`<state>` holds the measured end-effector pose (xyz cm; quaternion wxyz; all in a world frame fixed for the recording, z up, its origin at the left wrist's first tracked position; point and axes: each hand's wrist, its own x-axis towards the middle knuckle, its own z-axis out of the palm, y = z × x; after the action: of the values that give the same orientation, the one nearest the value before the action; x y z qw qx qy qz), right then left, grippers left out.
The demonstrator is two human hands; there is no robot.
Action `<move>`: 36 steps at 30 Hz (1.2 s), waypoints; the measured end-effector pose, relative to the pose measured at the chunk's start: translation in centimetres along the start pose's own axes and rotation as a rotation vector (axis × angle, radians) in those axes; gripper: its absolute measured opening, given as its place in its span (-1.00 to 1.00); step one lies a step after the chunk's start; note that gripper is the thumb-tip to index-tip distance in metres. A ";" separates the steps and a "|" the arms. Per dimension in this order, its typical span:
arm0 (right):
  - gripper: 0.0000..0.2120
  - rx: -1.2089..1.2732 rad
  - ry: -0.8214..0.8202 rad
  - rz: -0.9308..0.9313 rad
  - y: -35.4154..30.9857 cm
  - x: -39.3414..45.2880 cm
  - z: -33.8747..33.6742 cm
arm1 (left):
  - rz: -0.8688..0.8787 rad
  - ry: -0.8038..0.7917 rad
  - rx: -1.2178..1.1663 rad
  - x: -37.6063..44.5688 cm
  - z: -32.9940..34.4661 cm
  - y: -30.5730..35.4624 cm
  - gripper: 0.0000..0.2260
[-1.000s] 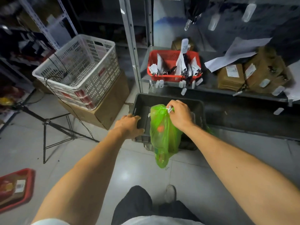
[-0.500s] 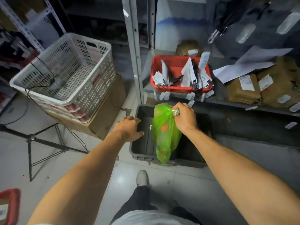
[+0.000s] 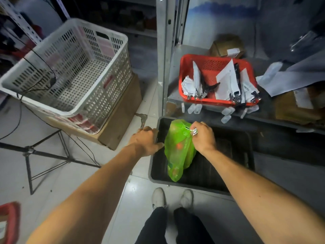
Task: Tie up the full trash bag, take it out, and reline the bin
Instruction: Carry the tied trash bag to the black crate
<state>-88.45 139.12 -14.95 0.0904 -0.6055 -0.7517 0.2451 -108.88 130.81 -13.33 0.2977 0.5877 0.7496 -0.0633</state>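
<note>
Green bag point(image 3: 177, 152) gripped by right hand point(image 3: 204, 136).

Over the black bin point(image 3: 244, 155), the right hand point(image 3: 203, 138) pinches the green trash bag point(image 3: 177, 152) by its top; the left hand point(image 3: 146, 140) grips the bin's left rim.

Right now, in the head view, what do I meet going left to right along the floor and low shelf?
White basket → left hand gripping the black bin's rim → green trash bag → right hand gripping the bag's top → red basket on the shelf, farther back.
</note>
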 end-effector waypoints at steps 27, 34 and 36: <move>-0.87 -0.132 -0.345 -0.232 0.3 4.8 9.7 | -0.081 0.021 0.075 8.3 4.0 -1.3 -0.44; -0.78 -0.061 -0.424 -0.212 0.5 3.3 9.1 | -0.094 0.019 0.061 7.3 3.8 -0.9 -0.46; -0.79 -0.065 -0.440 -0.206 0.6 2.8 8.7 | -0.093 0.011 0.053 6.8 3.7 -0.6 -0.44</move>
<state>-92.37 139.59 -23.21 -0.0705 -0.4603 -0.8186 0.3362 -108.99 134.70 -19.99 0.2745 0.5604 0.7758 -0.0935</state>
